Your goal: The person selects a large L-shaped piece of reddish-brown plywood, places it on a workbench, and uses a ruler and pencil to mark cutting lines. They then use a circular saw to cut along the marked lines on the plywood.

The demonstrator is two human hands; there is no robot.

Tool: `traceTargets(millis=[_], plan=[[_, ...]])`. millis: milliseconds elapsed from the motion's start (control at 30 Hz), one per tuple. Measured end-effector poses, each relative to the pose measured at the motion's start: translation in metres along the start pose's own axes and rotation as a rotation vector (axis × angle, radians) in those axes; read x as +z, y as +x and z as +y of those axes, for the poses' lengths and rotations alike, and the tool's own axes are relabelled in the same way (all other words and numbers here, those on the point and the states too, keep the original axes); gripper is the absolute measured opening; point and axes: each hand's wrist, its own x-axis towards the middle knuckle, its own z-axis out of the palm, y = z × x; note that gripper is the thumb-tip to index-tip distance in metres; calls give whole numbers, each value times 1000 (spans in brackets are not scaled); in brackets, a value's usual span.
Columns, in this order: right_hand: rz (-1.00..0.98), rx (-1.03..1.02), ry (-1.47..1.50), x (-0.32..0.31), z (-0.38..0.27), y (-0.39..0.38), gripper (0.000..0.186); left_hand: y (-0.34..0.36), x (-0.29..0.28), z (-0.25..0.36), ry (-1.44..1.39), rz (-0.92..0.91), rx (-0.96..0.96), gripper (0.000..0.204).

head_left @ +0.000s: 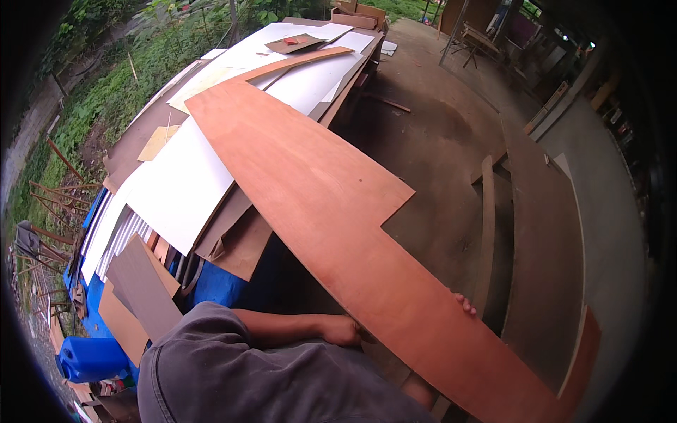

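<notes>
A long, reddish plywood board [331,197], with a stepped cut in its right edge, stretches diagonally from the stacked sheets at the top to the lower right. My left hand [340,330] is closed at the board's left edge, with its fingertips partly hidden under it. The fingers of my right hand [465,304] curl over the opposite edge, and the rest of that hand is hidden beneath the board. My grey sleeve and shirt fill the bottom of the view.
White and brown sheets [169,194] lie piled over a blue tarp [215,285]. A blue jerrycan [90,358] sits at lower left. A dark panel [536,233] and timber [486,225] are on the right above a concrete floor [423,99]. Greenery borders the left.
</notes>
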Motion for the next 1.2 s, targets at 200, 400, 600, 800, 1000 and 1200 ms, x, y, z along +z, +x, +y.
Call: traceTargets(millis=[200,400,600,800,1000,1200], plan=[[-210,126,-21,-10,-22,25,35,8,-47,-47,412,459,248,35],[-309,100,-108,-13,-29,43,37,21,-203,-30,-22,1431,-141,41],[-199,199,-198,-2,-51,44,34,69,-304,-45,-224,1482,-233,47],[-166,130,-199,22,-73,69,27,77,-304,-20,-574,1460,39,53],[-205,178,-264,56,-149,102,26,87,-272,75,-1119,1259,528,60],[19,220,-37,52,-233,101,22,107,-260,196,-1367,986,951,66]])
